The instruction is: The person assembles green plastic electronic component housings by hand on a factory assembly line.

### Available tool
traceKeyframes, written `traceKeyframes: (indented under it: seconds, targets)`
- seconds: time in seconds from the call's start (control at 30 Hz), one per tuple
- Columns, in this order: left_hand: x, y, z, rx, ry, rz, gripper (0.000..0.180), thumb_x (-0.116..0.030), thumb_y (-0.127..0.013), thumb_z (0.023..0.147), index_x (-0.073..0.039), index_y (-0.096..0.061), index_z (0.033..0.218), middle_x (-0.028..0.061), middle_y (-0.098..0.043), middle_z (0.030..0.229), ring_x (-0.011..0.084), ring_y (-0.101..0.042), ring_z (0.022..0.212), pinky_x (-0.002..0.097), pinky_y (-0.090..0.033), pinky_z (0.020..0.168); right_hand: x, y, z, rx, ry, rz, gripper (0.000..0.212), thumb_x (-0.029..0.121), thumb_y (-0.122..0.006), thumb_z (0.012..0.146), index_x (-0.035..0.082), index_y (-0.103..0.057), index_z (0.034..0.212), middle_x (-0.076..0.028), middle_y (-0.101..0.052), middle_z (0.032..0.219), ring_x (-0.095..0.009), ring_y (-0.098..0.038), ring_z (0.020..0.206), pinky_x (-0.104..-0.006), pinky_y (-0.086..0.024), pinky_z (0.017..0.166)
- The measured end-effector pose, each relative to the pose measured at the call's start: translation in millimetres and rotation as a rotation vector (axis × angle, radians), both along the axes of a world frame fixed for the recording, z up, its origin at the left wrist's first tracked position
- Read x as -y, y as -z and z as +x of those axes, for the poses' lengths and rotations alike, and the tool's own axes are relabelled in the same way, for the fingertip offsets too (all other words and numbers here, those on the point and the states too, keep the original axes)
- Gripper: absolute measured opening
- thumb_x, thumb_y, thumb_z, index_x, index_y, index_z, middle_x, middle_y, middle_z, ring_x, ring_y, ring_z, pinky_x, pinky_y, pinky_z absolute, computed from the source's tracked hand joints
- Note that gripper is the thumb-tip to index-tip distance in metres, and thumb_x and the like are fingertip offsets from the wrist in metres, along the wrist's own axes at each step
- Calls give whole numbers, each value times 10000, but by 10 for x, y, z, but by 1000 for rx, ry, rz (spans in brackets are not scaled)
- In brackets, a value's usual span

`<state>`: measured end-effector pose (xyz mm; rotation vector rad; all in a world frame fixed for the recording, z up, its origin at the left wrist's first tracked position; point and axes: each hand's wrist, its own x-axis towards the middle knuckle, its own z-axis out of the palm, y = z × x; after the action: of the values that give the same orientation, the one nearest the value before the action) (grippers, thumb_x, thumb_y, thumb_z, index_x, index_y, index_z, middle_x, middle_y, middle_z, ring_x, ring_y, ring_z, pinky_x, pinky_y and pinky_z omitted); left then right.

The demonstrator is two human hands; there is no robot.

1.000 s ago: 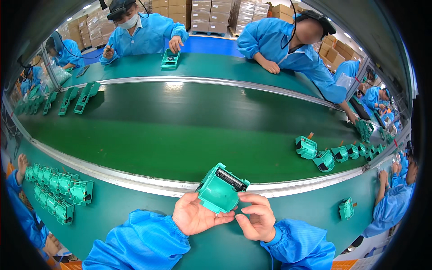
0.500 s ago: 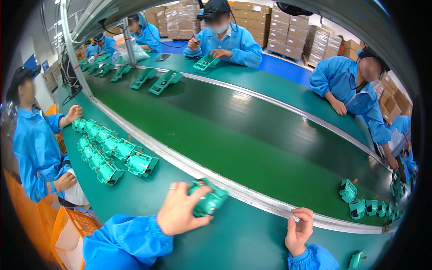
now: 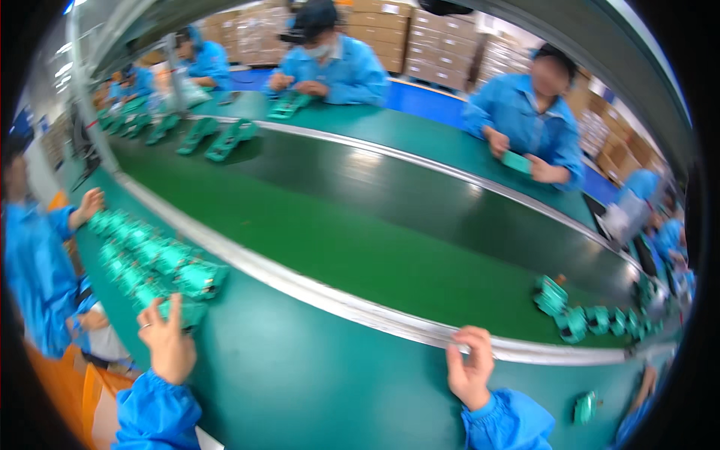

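Note:
My left hand (image 3: 169, 349) reaches to the near end of the rows of green plastic housings (image 3: 169, 257) on the left of the bench. Its fingers rest around one green housing (image 3: 193, 313) beside the row; blur softens the contact. My right hand (image 3: 472, 369) is by the metal rail (image 3: 360, 318), fingers loosely curled and thumb apart, with nothing visible in it.
A dark green belt (image 3: 337, 217) runs beyond the rail, carrying green housings (image 3: 574, 322) at the right and open green shells (image 3: 231, 139) at the far left. Another housing (image 3: 585, 407) lies on the bench at right. Co-workers in blue sit across the belt and at left.
My left hand has carried the green housing left to the end of the rows. My right hand stays by the rail. Across the belt, a co-worker now holds a green part. The view has shifted.

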<state>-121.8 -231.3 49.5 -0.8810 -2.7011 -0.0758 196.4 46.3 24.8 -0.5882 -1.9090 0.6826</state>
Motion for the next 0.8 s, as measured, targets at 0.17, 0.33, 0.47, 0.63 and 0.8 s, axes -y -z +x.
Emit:
traceKeyframes:
  seconds: [0.17, 0.33, 0.47, 0.63, 0.8]
  targets:
    - [-321, -258, 332, -22, 67, 69, 859, 54, -630, 512, -103, -331, 1302, 186, -300, 1229, 389, -284, 1129, 483, -263, 914, -484, -352, 120, 236, 250, 141, 325, 4, -633, 683, -2, -517, 987, -176, -499, 1008, -329, -505, 951, -366, -421, 812]
    - [-1009, -333, 787, 310, 770, 268, 636, -57, -692, 524, -67, -489, 1127, 188, -374, 1142, 384, -338, 1054, 473, -306, 888, -1140, -214, 985, 637, 674, 218, 725, 105, -697, 646, -2, -328, 1261, -225, -316, 1285, -425, -266, 1189, -450, -282, 971]
    - [-1550, -247, 1209, 418, 1115, 269, 527, -116, -715, 576, -90, -555, 1077, 159, -417, 1116, 365, -363, 1041, 458, -339, 883, -1299, -74, 1339, 846, 813, 114, 827, 206, -735, 617, 22, -298, 1294, -252, -293, 1299, -457, -191, 1228, -502, -246, 982]
    - [-1977, 54, 1504, 664, 1299, 497, 382, -89, -666, 659, -79, -582, 1032, 124, -476, 1057, 315, -410, 1013, 402, -364, 866, -1441, 41, 1296, 866, 807, 248, 888, 283, -734, 612, 17, -257, 1312, -239, -360, 1231, -431, -226, 1220, -519, -243, 974]
    - [-2128, 235, 1603, 741, 1289, 593, 298, -58, -642, 675, -62, -604, 971, 117, -508, 1023, 289, -468, 944, 366, -391, 824, -1319, 1, 1104, 665, 611, 142, 969, 216, -790, 529, -10, -256, 1305, -211, -441, 1067, -366, -384, 1067, -430, -355, 886]
